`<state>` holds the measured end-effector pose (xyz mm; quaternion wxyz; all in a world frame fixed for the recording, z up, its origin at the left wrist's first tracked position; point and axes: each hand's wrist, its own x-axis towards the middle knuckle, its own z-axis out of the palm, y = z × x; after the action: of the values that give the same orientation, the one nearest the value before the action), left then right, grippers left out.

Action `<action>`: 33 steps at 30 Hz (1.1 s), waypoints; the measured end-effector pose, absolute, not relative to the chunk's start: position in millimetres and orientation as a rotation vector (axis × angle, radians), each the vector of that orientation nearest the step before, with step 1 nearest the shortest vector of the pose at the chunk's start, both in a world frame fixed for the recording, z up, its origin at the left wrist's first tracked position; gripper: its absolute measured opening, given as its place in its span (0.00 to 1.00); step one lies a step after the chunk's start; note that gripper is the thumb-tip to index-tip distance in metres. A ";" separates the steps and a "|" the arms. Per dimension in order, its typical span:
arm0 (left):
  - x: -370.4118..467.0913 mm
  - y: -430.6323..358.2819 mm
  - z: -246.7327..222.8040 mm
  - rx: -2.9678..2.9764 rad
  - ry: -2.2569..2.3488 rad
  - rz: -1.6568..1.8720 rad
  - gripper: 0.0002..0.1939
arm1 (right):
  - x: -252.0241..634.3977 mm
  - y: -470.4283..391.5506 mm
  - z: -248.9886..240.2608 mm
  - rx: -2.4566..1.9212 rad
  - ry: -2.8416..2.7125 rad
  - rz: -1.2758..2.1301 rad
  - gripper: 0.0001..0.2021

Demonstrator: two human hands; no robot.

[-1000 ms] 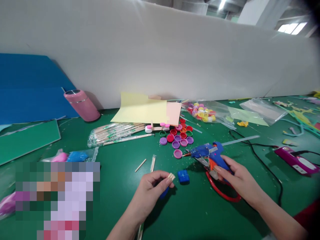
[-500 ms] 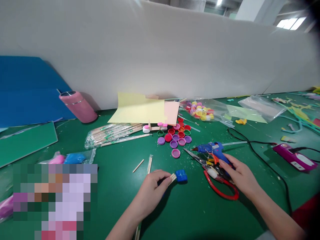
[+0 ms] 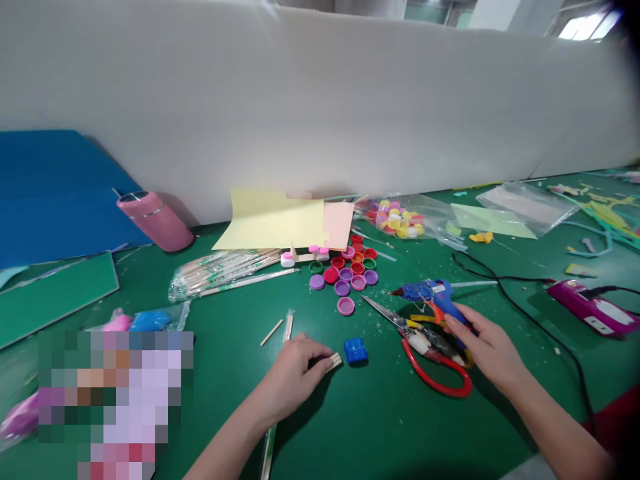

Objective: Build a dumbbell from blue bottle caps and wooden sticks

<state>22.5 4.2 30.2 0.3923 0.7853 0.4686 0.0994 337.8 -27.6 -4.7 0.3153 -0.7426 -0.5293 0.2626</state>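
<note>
My left hand (image 3: 303,368) is closed around a few short pale wooden sticks (image 3: 335,361), their cut ends poking out past the fingertips. Just right of these ends, a small gap apart, lies a glossy blue block (image 3: 356,351) on the table. My right hand (image 3: 483,343) grips the handle of a blue hot glue gun (image 3: 425,291), whose nozzle points left and which has a clear glue stick in its back. Beneath the gun lie red-handled scissors (image 3: 440,377), blades pointing to the upper left, with a yellow-handled tool (image 3: 425,320) partly hidden among them.
Coloured bottle caps (image 3: 345,273) cluster at the middle, beside a small stick-and-cap assembly (image 3: 305,255). Bagged chopsticks (image 3: 230,270), yellow paper (image 3: 275,220) and a pink tumbler (image 3: 157,220) stand behind. A black cord (image 3: 540,327) runs near a purple power strip (image 3: 595,307) at right.
The sticks in my left hand have drawn back left from the blue block, opening a gap. My right hand keeps its hold on the glue gun. The view has shifted slightly.
</note>
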 end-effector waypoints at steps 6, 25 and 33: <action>22.2 -1.5 28.6 1.991 1.252 0.251 0.10 | 360.2 -23.8 -19.5 -2.135 -1.523 0.282 0.22; 16.9 -14.4 20.8 2.177 1.235 0.519 0.07 | 245.9 -30.8 31.9 -1.496 -2.222 0.606 0.20; 14.4 -15.5 16.5 2.254 1.268 0.527 0.08 | 220.8 -14.8 22.3 -1.418 -2.337 0.765 0.19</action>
<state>14.4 -15.5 16.5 0.2486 0.8272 0.4655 0.1933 220.8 -14.8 22.3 0.1507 -0.4938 -0.8139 0.2665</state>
